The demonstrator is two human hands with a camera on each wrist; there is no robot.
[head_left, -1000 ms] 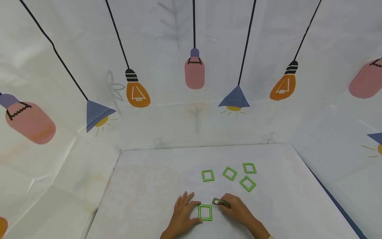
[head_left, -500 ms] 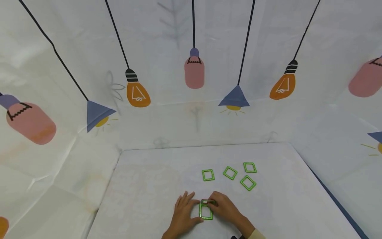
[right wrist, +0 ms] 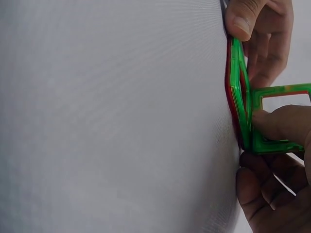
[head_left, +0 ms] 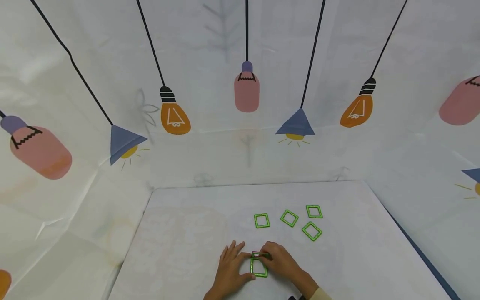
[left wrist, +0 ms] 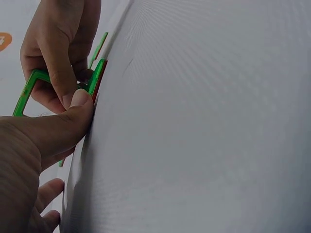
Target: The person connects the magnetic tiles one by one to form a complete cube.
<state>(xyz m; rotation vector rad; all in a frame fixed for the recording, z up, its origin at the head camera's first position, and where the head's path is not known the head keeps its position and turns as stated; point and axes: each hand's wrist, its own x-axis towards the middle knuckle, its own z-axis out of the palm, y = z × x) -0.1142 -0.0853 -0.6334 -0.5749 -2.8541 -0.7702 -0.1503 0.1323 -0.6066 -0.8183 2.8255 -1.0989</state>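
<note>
The left hand (head_left: pixel 231 268) pinches the left side of a green flat square (head_left: pixel 260 274) between thumb and index finger, its other fingers spread. This flat square lies on the table, just right of the left hand and left of the right hand.

The right hand (head_left: pixel 280 259) pinches a green upright square (right wrist: pixel 282 91) between thumb and fingers, its thumb reaching into the opening. The upright square stands at the far edge of the flat square, touching it. The right arm has a pale sleeve (head_left: pixel 320 294).

Beyond the hands, four loose squares (head_left: pixel 262 226), also green, lie well apart from the upright square, one farther left than the rest. The white table (head_left: pixel 180 241) meets a pale wall (head_left: pixel 210 162) patterned with pink, orange and blue lamps (head_left: pixel 246 96).
</note>
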